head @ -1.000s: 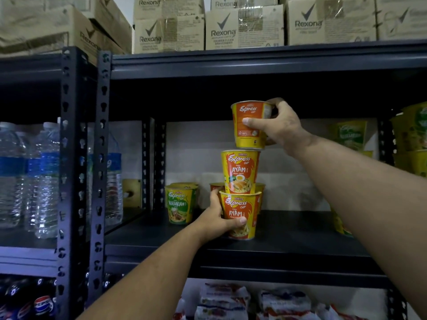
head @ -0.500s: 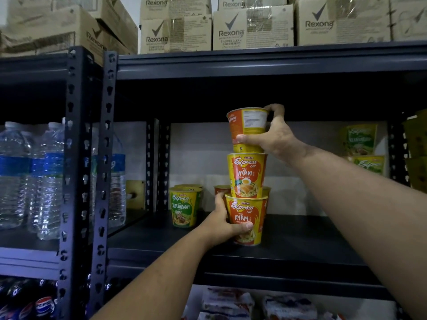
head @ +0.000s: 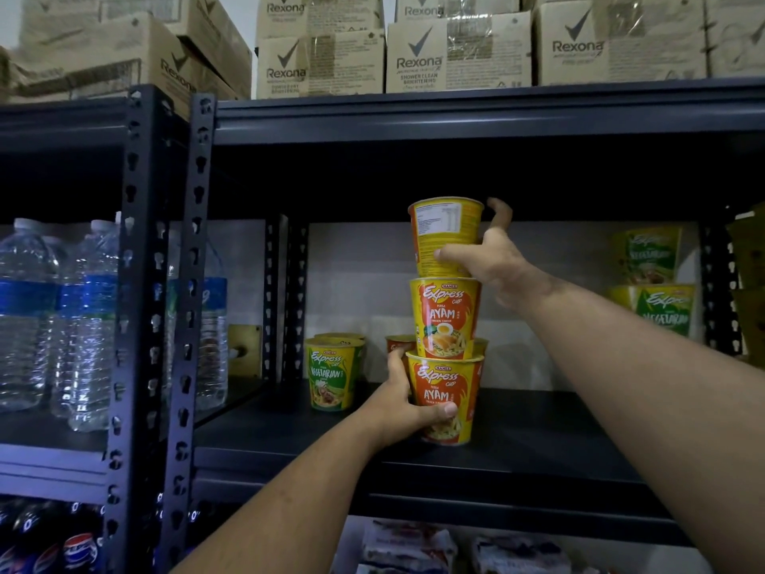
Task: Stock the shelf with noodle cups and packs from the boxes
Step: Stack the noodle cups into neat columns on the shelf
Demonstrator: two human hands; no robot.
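1. The top cup (head: 446,236) has turned in the right hand (head: 490,263) during the last second: its orange front is gone and the yellow side with small print now faces out.
2. It now sits on the middle cup (head: 445,319), so the stack on the shelf (head: 538,445) is three high.
3. The right hand still holds the top cup; the left hand (head: 407,401) still grips the bottom cup (head: 445,397).
4. I judge this placing nearly finished; only the release remains.
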